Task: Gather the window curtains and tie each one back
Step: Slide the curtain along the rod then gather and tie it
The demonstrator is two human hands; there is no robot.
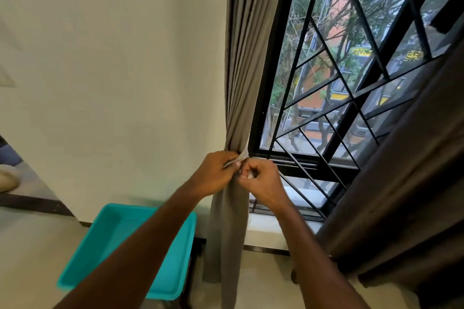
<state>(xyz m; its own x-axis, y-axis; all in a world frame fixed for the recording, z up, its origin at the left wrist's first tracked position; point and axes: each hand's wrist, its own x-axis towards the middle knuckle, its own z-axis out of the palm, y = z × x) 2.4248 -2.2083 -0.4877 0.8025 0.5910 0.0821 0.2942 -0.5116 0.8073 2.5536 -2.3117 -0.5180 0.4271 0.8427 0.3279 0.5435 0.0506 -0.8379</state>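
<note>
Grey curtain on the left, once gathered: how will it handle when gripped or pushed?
Likely floppy: the grey curtain hangs in soft folds and cinches narrow where the left hand and right hand pinch a pale tie around it. Probably spreads again if released untied, as it widens below the hands. Seems light enough, though its weight is unclear.

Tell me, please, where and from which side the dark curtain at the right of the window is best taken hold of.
Probably grip the dark curtain around its folds at about sill height, coming from its window-side edge: it hangs loose and spread, while both hands are busy at the grey curtain.
</note>
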